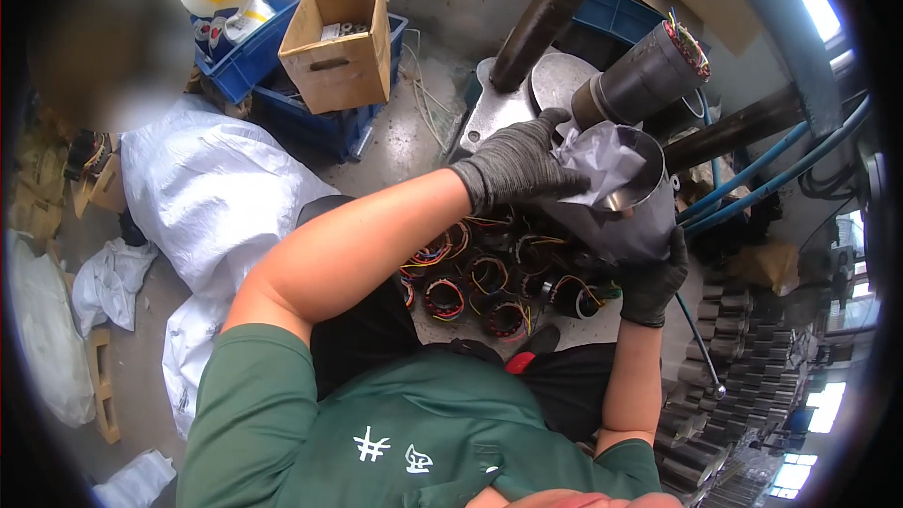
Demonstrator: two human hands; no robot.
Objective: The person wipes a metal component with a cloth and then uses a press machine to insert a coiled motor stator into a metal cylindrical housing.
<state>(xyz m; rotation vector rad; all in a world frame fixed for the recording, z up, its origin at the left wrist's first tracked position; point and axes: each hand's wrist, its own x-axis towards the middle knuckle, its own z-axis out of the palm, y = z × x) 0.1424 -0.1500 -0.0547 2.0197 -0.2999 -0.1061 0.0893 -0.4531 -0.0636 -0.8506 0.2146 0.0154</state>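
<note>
My left hand [522, 165], in a dark knitted glove, pinches a crumpled whitish sheet [607, 160], paper or thin plastic, at the mouth of a hollow metal cylinder [621, 235]. Part of the sheet lies inside the rim. My right hand [656, 280], gloved the same way, grips the cylinder from its right side and lower end. The cylinder is tilted, its shiny bore facing up. Just beyond it, a dark grey cylinder [644, 75] with wire windings at its top leans over a metal machine base [508, 113].
Several wound stators [489, 273] with coloured leads sit on the floor below my hands. A cardboard box [339, 42] rests on blue crates [249, 47] at the far left. White sacking [221, 169] lies left. Stacked metal cylinders [724, 367] fill the right; blue hoses [752, 183] and steel columns [555, 14] stand nearby.
</note>
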